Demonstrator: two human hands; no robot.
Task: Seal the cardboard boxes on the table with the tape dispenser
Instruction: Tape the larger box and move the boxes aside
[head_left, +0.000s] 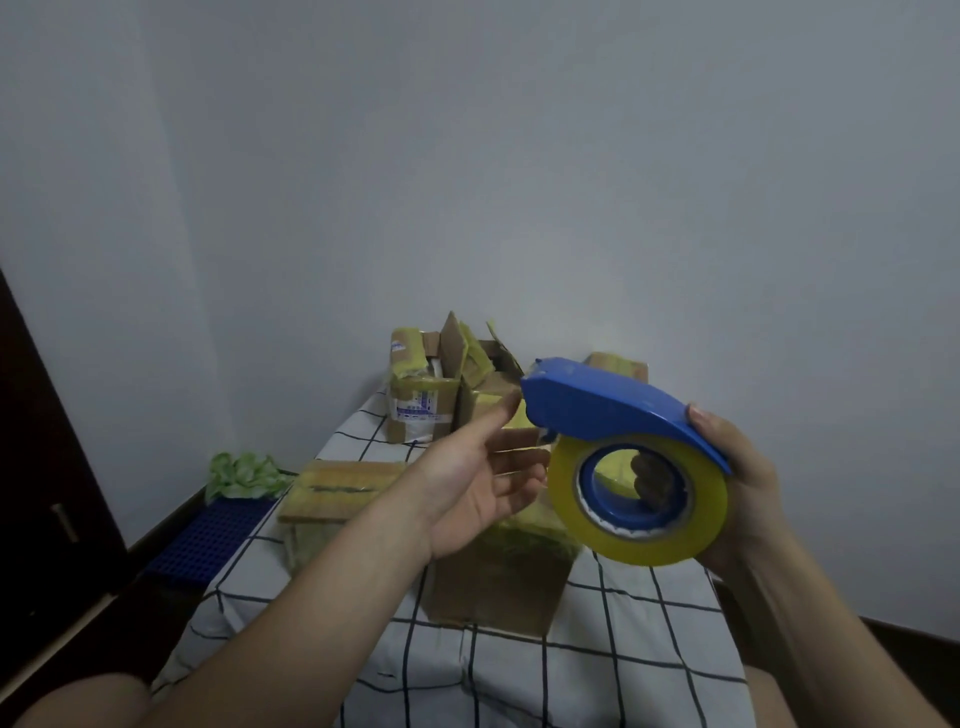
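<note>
1. A checked tablecloth (623, 649) is covering the table.
2. The right hand (748, 488) is grasping the blue tape dispenser (597, 405) over the nearest cardboard box (493, 587).
3. The left hand (478, 483) is hovering released, fingers straight, at the dispenser's 9 o'clock.
4. Open boxes (421, 400) are standing at 12 o'clock.
</note>
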